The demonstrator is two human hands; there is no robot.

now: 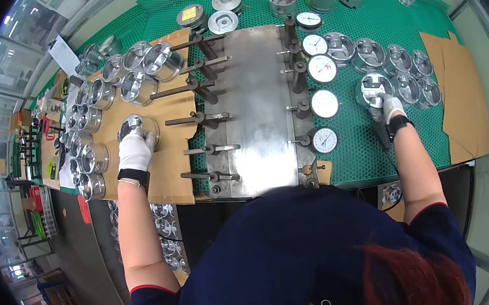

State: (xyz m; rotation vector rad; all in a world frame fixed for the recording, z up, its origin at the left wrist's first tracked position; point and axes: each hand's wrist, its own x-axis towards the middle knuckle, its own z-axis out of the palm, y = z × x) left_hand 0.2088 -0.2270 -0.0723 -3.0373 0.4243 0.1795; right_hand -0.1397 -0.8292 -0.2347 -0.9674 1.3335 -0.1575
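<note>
My left hand [136, 151], in a white glove, has its fingers closed on a metal piston [154, 129] over the brown cardboard [175, 164]. My right hand [391, 108], also gloved, grips another piston [373, 85] above the green mat, right of the dial gauges. Beyond my left hand, several pistons [138, 86] sit on the cardboard. Just past my right hand, more pistons [407, 88] stand in a cluster. Under the right hand, a dark object [382, 134] is partly hidden.
A flat steel plate [257, 101] lies between my hands, flanked by clamp fixtures [206, 118]. Several round dial gauges [324, 104] line its right side. More pistons [283, 3] stand at the back of the green mat [345, 167]. Cardboard [463, 99] covers the right end.
</note>
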